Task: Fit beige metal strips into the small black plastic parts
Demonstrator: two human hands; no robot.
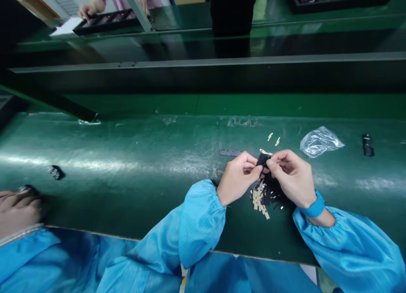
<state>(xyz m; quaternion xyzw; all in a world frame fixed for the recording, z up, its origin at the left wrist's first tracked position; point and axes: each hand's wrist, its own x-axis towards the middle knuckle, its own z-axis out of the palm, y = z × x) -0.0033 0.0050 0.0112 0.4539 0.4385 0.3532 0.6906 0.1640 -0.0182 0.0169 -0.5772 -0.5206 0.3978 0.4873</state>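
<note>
L hand (237, 178) pinches a small black part (262, 160) btw thumb + fingers, other fingers curled; R hand (293, 178) has thumb + fingertips closed on the part's R edge, so it sits btw both hands, just above the bench top (142, 200). That top: green, glossy, pale scuffs ahead of L hand, light streaks either side.

Just below the hands, nearer the body: loose pile of beige + black strips (260, 198). Dark perforated strip (231, 152) lies just beyond L hand; two beige slips (277, 141) just beyond R hand. Clear plastic bag (320, 141) is near R hand, outboard; black component (368, 145) further R. Well L of L hand: small black piece (56, 172) + co-worker's hand (19, 210).

Room, well past both hands: grey rail (190, 63) across, 2nd green bench w/ black box (233, 9), black tray (108, 27) ahead-L, another compartmented tray (342, 6) ahead-R, pink-sleeved person's hands at the L one.
</note>
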